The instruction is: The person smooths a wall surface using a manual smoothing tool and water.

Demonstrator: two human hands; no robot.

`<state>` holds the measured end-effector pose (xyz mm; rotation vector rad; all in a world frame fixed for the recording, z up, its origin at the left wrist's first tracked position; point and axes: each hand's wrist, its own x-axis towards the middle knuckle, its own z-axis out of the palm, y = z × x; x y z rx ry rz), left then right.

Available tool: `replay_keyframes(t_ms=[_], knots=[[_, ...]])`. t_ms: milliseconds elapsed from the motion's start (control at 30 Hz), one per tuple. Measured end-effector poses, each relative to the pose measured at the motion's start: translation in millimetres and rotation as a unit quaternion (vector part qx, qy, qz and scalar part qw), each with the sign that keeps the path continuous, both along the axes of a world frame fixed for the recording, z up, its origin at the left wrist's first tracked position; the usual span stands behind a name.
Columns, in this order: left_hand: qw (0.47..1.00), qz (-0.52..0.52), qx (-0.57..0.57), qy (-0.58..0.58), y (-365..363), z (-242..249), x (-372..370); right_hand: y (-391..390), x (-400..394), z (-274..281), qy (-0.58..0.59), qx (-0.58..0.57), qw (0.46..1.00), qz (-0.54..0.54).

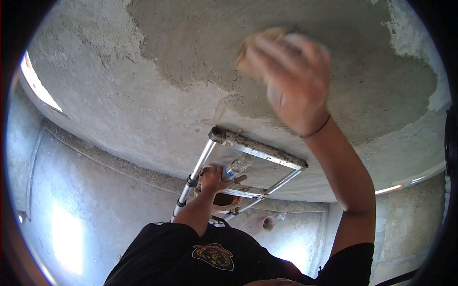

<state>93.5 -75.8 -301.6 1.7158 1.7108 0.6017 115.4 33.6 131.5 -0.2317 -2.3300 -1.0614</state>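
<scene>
My right hand [300, 71], slightly blurred, is raised and closed around a yellowish-brown sponge [250, 55]. The sponge is against or very close to a darker, damp-looking patch of plaster [200, 43] on the wall. Lower down, my left hand [212, 180] is closed around a clear plastic bottle [237, 166] with a blue label, between the rails of an aluminium ladder [262, 151]. A short wooden-looking handle [241, 179] sticks out beside that hand; whether the fingers hold it too is hidden. A dark container [226, 200] shows just below the left hand, partly covered.
The ladder's mortar-stained top leans at the wall, directly in front of my body. Lighter, rough plaster [109, 90] surrounds the damp patch. On the grey floor [114, 190] below stands a small bucket [267, 223]. Bright light falls on the floor at left.
</scene>
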Motion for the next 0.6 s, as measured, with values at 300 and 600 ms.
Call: replay_keyframes(t_ms=[300,600], knots=[[0.999,0.001,-0.051,-0.003,2,-1,-1,-10,-1,-85,-0.082,-0.105,0.991,-0.033],[0.999,-0.010,-0.034,0.013,1,4,-1,-7,-9,-65,-0.039,-0.089,0.994,-0.049]])
